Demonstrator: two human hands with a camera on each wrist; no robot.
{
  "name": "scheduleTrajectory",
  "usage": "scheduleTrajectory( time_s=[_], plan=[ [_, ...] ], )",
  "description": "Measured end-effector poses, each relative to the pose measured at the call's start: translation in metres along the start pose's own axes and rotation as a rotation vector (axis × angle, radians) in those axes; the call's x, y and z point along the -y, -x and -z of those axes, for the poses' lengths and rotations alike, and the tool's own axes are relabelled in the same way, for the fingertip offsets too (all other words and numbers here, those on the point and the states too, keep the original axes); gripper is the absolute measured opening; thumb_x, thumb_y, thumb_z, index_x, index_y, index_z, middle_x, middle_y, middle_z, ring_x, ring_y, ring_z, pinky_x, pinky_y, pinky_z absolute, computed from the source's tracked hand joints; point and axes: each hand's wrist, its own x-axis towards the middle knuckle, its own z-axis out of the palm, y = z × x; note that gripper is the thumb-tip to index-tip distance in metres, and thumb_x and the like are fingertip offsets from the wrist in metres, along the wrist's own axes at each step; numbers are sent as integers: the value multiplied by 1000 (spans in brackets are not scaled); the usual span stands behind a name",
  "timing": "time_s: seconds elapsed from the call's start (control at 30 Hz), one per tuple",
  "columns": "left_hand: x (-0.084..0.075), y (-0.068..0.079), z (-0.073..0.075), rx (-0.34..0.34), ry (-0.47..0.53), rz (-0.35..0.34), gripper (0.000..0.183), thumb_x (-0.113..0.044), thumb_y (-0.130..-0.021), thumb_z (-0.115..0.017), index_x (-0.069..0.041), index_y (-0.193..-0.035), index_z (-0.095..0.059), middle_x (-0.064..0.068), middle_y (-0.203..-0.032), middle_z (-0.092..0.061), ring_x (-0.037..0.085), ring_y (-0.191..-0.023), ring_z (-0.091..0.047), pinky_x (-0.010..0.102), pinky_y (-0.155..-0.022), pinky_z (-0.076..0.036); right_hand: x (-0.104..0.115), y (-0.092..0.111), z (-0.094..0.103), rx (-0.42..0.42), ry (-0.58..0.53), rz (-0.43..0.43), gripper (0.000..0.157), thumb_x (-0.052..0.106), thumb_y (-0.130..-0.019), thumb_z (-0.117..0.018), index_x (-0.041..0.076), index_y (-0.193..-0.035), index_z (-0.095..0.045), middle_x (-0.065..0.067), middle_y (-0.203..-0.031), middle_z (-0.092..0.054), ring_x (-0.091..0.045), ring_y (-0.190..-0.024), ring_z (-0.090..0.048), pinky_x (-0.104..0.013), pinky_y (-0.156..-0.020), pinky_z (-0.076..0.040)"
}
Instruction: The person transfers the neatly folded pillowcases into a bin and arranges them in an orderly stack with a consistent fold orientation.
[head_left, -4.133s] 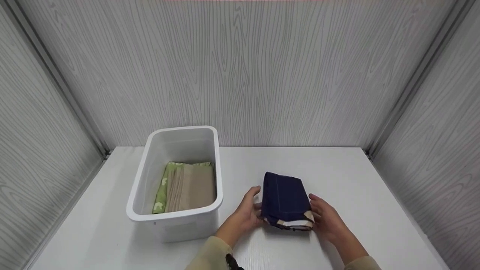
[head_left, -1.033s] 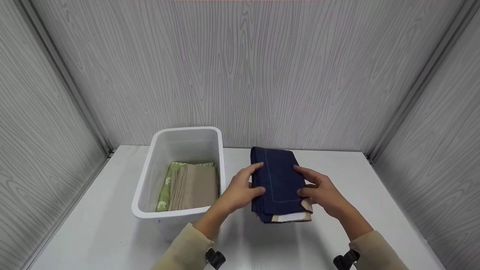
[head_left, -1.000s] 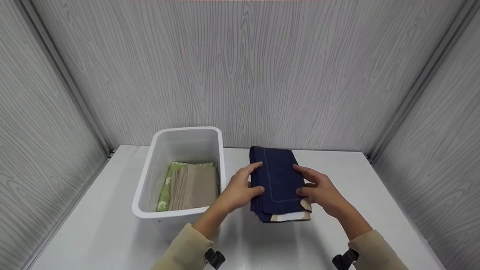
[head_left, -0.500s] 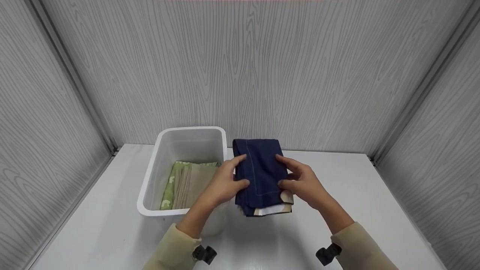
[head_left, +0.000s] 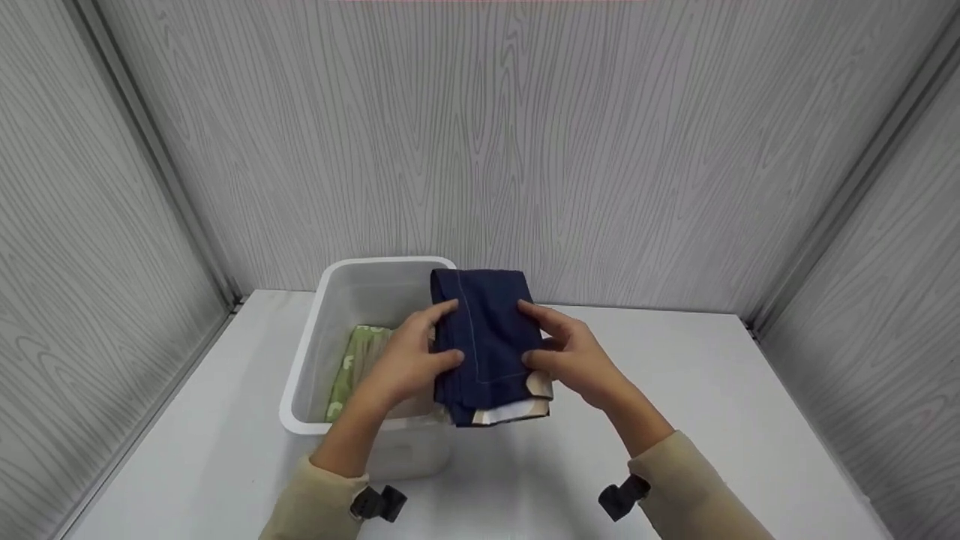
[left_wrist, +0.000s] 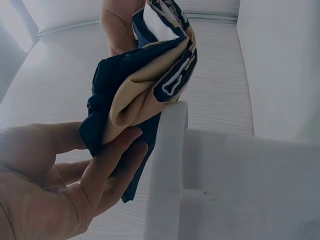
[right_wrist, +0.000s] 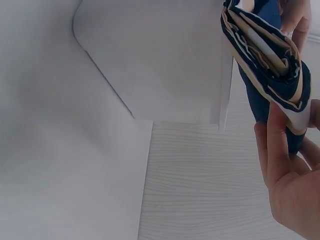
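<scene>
A folded navy cloth with beige and white inner layers is held up between both hands, overlapping the right rim of the white bin in the head view. My left hand grips its left edge, thumb and index finger on the front face. On the opposite edge my right hand pinches it the same way. The left wrist view shows the rolled layers of the cloth close by the bin rim, the left fingers underneath. Seen from the right wrist, the fingers curl round the cloth's lower end.
The white bin stands on the white table, left of centre. Inside lie a green patterned folded cloth and a beige folded cloth, partly hidden behind my left hand. Grey wood-grain panels enclose the back and sides.
Around four seconds ago the navy cloth was low at the table between my hands. Both hands have since taken hold, raised it and carried it left to the bin's right rim.
</scene>
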Motion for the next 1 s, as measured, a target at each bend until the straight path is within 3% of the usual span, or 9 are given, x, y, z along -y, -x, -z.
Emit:
scheduleTrajectory(
  time_s=[0.2,0.5,0.77,1.0],
  plan=[
    [2,3,18,54,57,9,70,1,-90,-67,-8,-153,-38,22,-153,-37,37,-124,-56,45,-97,-53,4,-8,-10,35,-19,-15,77,-1,-84,-65,20,-154,-40,-7,-155,-41,-30,-114,-63,-36,-74,-60],
    [8,5,44,87,110,40,70,6,-90,-63,-3,-153,-35,26,-146,-43,40,-120,-58,43,-90,-57,10,-24,-30,56,-65,-4,76,0,-84,-65,19,-153,-41,-6,-155,-42,-29,-114,-63,-34,-71,-60],
    [12,6,61,47,-10,27,69,5,-89,-60,-4,-153,-36,23,-157,-33,39,-137,-42,52,-107,-43,11,-37,-47,61,-79,-6,77,0,-84,-66,21,-153,-40,-5,-157,-39,-29,-113,-63,-35,-74,-60],
    [13,5,68,5,-106,49,70,4,-88,-56,-5,-154,-34,25,-158,-30,40,-142,-34,55,-114,-33,11,-47,-60,66,-74,-8,78,1,-84,-65,20,-154,-38,-6,-158,-38,-29,-114,-62,-34,-73,-60]
  ],
)
